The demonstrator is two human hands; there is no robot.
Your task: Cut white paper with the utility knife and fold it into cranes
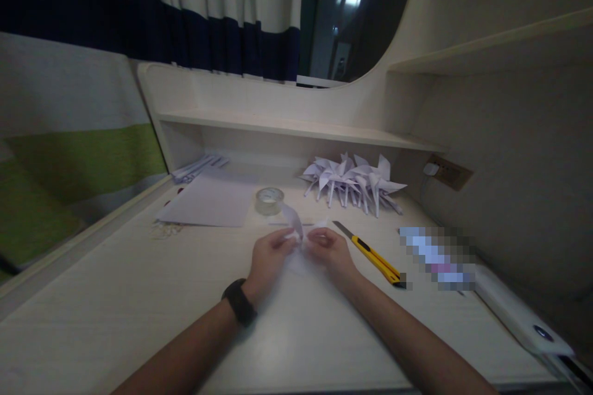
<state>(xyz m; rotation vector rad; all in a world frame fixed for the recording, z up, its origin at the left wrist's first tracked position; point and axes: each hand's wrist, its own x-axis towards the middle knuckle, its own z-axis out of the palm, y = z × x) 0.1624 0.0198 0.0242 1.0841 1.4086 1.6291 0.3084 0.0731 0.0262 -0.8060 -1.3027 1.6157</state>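
Near the middle of the desk, my left hand [273, 254] and my right hand [330, 249] meet over a white paper pinwheel [293, 217]. Fingers and thumbs of both hands are closed on its centre, and blades stick out above and below them. Its lower part is blurred and partly covered by the fingers. A dark watch [239, 302] is on my left wrist. Just beyond the hands stands a roll of clear tape [269, 200]. To the right of my right hand lies a yellow utility knife [376, 259] with its blade out, pointing away from me.
Several finished paper pinwheels [354, 180] are heaped under the shelf [287, 126] at the back right. White paper sheets [210, 197] lie at the back left, beside rolled paper sticks [197, 166]. A pixelated object [435, 257] and a white elongated device [519, 308] line the right side.
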